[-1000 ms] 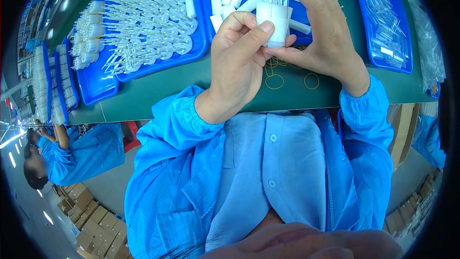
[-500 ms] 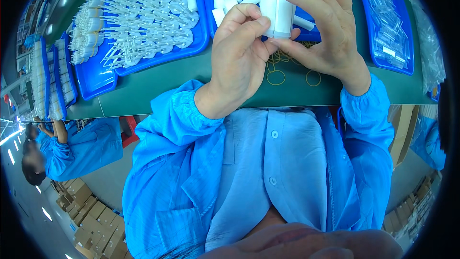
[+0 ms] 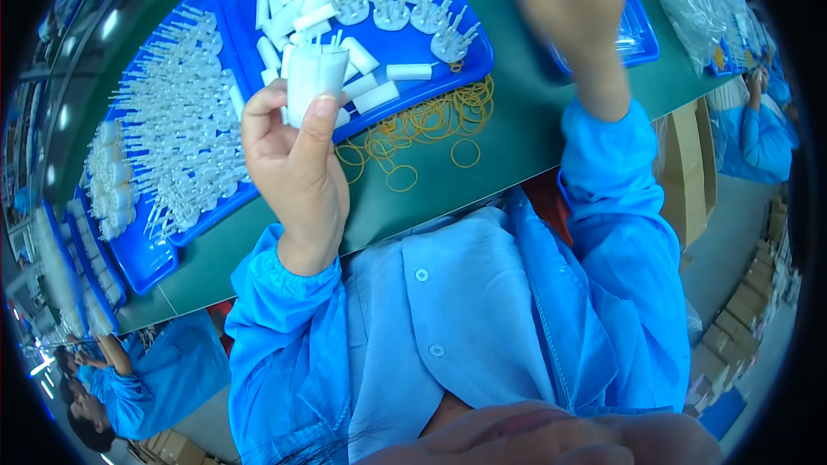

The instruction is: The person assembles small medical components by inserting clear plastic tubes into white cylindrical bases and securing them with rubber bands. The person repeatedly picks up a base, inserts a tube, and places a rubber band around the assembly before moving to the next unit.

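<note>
A worker in a bright blue jacket (image 3: 284, 353) over a pale blue buttoned shirt (image 3: 469, 293) sits or stands at a long green tabletop (image 3: 517, 142), with other people in blue (image 3: 172, 370) at the left edge of the scene and more at the right. Blue plastic trays line the surface. The left one (image 3: 226, 207) is crowded with white pronged parts (image 3: 185, 112); the middle one (image 3: 392, 47) carries loose white cylinders and a cluster of pronged bases; the right one (image 3: 639, 9) contains clear, slender tubes (image 3: 633, 36). A crumpled clear plastic bag (image 3: 680, 0) lies just beside the right tray.

The worker's left hand (image 3: 301, 155) grips an upright bundle of smooth white cylinders (image 3: 314, 82), thumb on the near side, fingers wrapped around the other; thin prongs poke from its top. The bundle is held up in front of the middle tray's near left corner. The right hand (image 3: 581, 0), blurred and partly cut off by the upper edge, is well apart, at the right tray; whether it holds or touches a tube cannot be told.

Smaller still, white round bases with prongs (image 3: 392, 13) stand upright in the middle tray, and yellow elastic bands (image 3: 431, 116) lie heaped along its near edge, a few strays apart.
</note>
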Tool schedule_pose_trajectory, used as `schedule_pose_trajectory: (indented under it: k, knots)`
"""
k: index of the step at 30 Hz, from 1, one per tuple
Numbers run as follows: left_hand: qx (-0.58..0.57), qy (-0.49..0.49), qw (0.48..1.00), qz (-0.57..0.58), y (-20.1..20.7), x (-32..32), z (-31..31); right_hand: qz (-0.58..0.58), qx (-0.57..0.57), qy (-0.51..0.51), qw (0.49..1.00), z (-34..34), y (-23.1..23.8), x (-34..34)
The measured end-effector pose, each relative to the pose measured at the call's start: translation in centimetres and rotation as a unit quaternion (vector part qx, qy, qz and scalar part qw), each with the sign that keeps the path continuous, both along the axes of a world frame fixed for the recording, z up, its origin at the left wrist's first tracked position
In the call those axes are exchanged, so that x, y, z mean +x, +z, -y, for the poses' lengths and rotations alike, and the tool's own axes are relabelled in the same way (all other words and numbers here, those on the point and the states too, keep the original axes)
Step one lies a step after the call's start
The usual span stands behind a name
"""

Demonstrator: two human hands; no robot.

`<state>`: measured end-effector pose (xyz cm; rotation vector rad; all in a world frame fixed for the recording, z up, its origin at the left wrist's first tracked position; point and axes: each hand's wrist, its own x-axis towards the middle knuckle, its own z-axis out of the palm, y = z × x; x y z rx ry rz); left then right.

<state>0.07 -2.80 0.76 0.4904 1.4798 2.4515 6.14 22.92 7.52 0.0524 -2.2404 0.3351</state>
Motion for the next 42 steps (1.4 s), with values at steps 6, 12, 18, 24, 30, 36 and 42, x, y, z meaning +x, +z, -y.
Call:
schedule_pose_trajectory:
  k: [6,12,18,24,30,36,42]
  knots:
    - [-0.04,0.014,0.994,-0.098,-0.7,-0.1,-0.4,0.323,-0.042,-0.104,0.94,-10.6,-4.1,3.9]
    - [-0.025,-0.022,0.998,-0.048,-0.8,0.0,-0.7,0.306,0.032,-0.109,0.945,-10.2,-6.2,4.8]
    - [0.008,-0.049,0.998,0.037,-0.3,-0.4,-0.5,0.213,-0.207,-0.005,0.955,-10.2,-5.9,4.9]
    - [0.05,-0.055,0.997,0.037,-0.4,-0.3,-0.1,0.174,-0.45,0.307,0.82,-3.8,-2.8,2.3]
    - [0.087,-0.046,0.995,0.035,0.0,-1.0,0.4,0.193,-0.501,0.402,0.742,1.4,-2.3,-2.2]
    - [0.096,-0.036,0.992,0.07,0.5,-0.9,0.9,0.157,-0.493,0.352,0.78,3.7,-3.6,-3.2]
    - [0.063,-0.04,0.996,0.047,0.4,-0.9,0.9,0.111,-0.433,0.323,0.834,4.2,-3.9,-2.2]
